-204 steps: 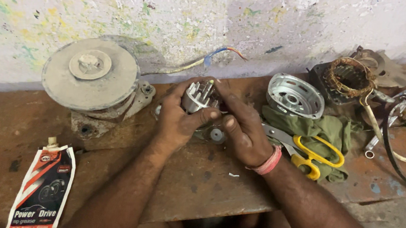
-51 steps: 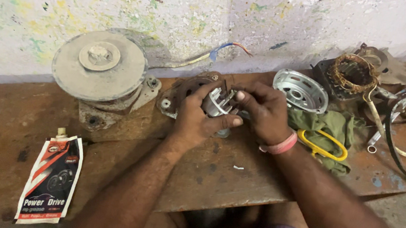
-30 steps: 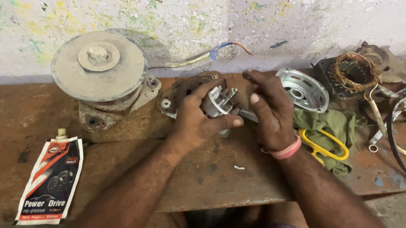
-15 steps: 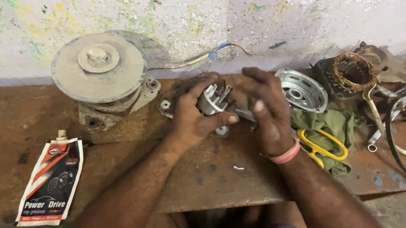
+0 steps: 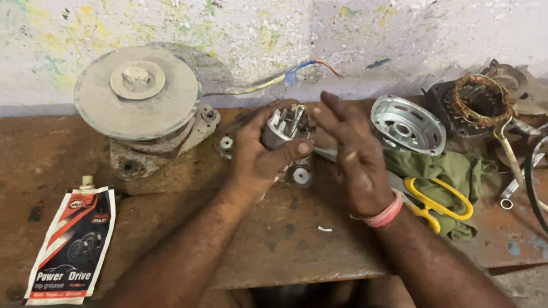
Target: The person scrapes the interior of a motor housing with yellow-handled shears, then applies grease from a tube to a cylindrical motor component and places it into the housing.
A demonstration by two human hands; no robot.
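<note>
- Now the left hand point(image 5: 257, 162) is closed around a small metal motor part point(image 5: 284, 127), holding it just above the desk point(image 5: 293, 240); the thumb presses on its side;
- the right hand point(image 5: 352, 157) is open with fingers spread, holding nothing, just beside the part;
- yellow scissors point(image 5: 436, 199) lie on a green cloth point(image 5: 439, 170) near the right wrist;
- a grease pouch point(image 5: 71, 245) lies well apart, at the left.

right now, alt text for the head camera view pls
A person's left hand grips a small grey metal motor part over a worn wooden bench, the right hand open beside it. Yellow-handled scissors lie right, a grease pouch left.
</note>
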